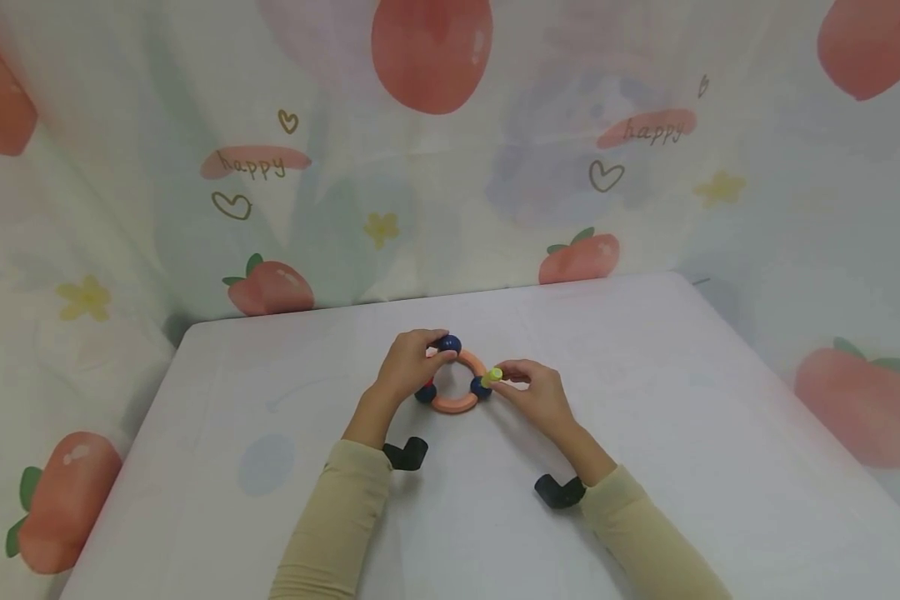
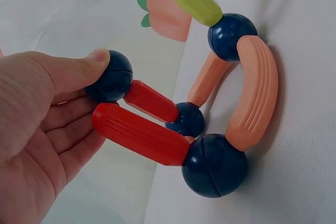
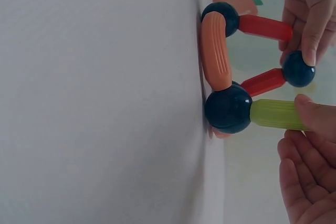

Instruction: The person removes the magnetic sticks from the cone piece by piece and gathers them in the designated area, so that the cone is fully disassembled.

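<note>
Three blue balls joined by curved orange rods [image 1: 455, 405] form a ring flat on the table [image 1: 495, 533]. My left hand [image 1: 405, 367] pinches another blue ball [image 2: 109, 75] between thumb and fingers, above the ring. Two red rods, a far one [image 2: 152, 102] and a near one [image 2: 142, 135], rise from two ring balls toward it; the near one's upper end is right by that ball and my fingers. On the ring's right, my right hand [image 1: 536, 396] pinches a yellow-green rod [image 3: 275, 114] by its upper part. Its lower end meets a ring ball [image 3: 228, 109].
Black wrist mounts, one at the left sleeve [image 1: 407, 454] and one at the right [image 1: 559, 492], hang low over the table. A fruit-print curtain [image 1: 450, 183] stands behind the table's back edge and along both sides.
</note>
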{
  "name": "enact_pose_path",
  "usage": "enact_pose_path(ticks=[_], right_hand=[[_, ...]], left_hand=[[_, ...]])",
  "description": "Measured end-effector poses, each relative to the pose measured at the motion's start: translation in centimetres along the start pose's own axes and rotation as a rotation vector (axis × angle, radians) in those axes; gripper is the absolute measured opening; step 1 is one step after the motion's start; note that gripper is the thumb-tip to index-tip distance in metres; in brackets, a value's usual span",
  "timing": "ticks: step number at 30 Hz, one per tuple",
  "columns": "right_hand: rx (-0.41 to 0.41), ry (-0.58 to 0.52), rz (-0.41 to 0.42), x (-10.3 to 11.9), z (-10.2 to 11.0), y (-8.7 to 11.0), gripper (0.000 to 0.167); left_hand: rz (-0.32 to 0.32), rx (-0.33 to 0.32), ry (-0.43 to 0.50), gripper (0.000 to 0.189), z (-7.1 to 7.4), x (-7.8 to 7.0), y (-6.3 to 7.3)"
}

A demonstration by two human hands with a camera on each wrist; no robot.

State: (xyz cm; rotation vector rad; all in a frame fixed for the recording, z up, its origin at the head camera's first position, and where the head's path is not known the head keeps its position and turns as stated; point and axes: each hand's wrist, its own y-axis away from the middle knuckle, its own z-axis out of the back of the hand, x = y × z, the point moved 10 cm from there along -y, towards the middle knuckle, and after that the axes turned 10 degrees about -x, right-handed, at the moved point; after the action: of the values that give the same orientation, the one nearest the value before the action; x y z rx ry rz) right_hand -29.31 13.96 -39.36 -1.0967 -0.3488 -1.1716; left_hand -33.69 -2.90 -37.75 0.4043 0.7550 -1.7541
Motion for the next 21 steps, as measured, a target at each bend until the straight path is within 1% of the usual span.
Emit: enact_pose_path(ticks=[8, 14, 17, 21], right_hand=[[0.031, 0.027, -0.029, -0.6, 0.5, 0.5, 0.027], [0.046, 0.071, -0.059, -1.4, 0.8, 1.0, 0.026], [0.063, 0.098, -0.071, -1.5, 0.7, 1.0, 0.026], [0.1, 0.151, -0.112, -1.8, 0.5, 1.0, 0.025]], left_hand=[[0.001, 0.001, 0.017, 0.044, -0.2, 0.1, 0.0], [0.006, 0.005, 0.04, 0.044, -0.3, 0.3, 0.0], [0.002, 0.005, 0.053, 0.043, -0.3, 0.3, 0.0], [-0.009, 0.002, 0.071, 0.043, -0.2, 0.3, 0.0]])
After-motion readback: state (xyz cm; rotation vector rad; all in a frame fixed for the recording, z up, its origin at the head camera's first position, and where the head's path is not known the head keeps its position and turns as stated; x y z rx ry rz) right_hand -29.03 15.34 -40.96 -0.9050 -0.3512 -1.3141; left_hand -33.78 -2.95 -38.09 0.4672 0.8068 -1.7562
